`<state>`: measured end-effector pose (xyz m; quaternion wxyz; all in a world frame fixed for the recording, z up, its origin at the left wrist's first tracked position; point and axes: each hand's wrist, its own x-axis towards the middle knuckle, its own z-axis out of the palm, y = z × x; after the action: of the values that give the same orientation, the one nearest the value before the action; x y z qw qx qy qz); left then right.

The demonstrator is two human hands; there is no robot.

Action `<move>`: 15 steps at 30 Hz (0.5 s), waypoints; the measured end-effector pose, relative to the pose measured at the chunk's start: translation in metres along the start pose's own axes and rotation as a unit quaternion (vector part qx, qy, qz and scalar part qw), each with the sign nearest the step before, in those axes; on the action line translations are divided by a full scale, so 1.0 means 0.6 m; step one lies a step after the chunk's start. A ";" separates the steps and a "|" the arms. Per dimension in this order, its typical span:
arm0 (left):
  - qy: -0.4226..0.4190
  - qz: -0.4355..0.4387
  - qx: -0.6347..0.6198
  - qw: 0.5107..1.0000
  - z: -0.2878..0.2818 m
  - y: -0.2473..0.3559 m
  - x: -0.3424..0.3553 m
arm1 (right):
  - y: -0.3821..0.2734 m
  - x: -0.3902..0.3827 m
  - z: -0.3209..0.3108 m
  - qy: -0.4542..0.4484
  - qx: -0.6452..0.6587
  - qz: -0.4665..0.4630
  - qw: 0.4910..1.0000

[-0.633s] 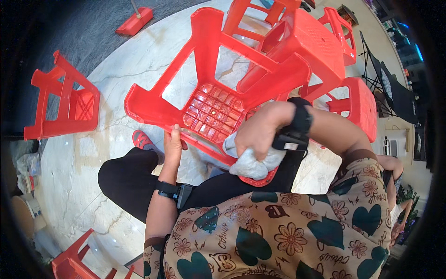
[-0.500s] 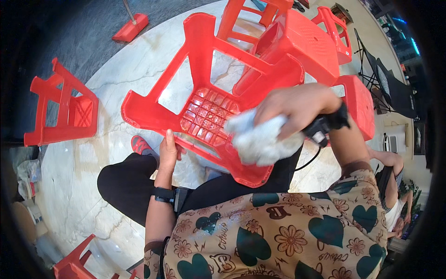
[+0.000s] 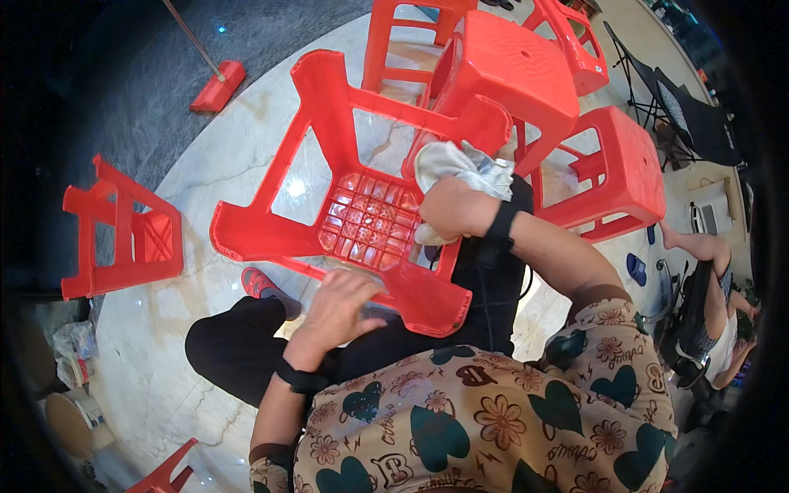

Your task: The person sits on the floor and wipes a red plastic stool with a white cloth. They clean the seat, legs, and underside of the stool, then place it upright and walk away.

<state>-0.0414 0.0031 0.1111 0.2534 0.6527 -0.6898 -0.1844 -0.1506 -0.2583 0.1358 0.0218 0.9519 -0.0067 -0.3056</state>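
An upturned red plastic stool (image 3: pixel 322 131) rests by my lap, its legs pointing up and outward and the gridded underside of its seat facing me. My right hand (image 3: pixel 454 212) grips a crumpled whitish cloth (image 3: pixel 468 170) against the stool's right side, near the far right leg. That hand's fingers are partly hidden behind its back and the cloth. My left hand (image 3: pixel 339 306) is over the near rail beside the near leg, thumb apart and fingers stretched loosely; whether it touches the rail I cannot tell.
Several red stools (image 3: pixel 514 70) crowd the far right; another stool (image 3: pixel 131 238) lies tipped at the left. A red broom or dustpan head (image 3: pixel 220 86) is on the grey floor. A black folding chair (image 3: pixel 682 107) and a seated person (image 3: pixel 711 312) are at the right.
My right hand has carried the cloth from the near right leg to the stool's far right side. My left hand has come off its hold on the near rail and shifted right.
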 end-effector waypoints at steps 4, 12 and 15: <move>0.010 -0.006 -0.008 1.000 0.054 -0.024 0.012 | 0.015 0.017 0.004 -0.006 -0.024 -0.010 1.000; 0.106 -0.204 0.000 0.973 0.020 -0.071 -0.046 | 0.073 -0.104 -0.120 0.236 0.016 0.071 0.969; 0.157 -0.145 0.022 0.977 0.011 -0.056 -0.039 | 0.100 -0.202 -0.167 0.434 0.184 0.068 0.880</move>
<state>-0.0176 0.0234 0.0836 0.3143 0.7720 -0.5436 -0.0990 -0.1906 -0.3115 0.2906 -0.1320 0.9734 -0.1169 0.1465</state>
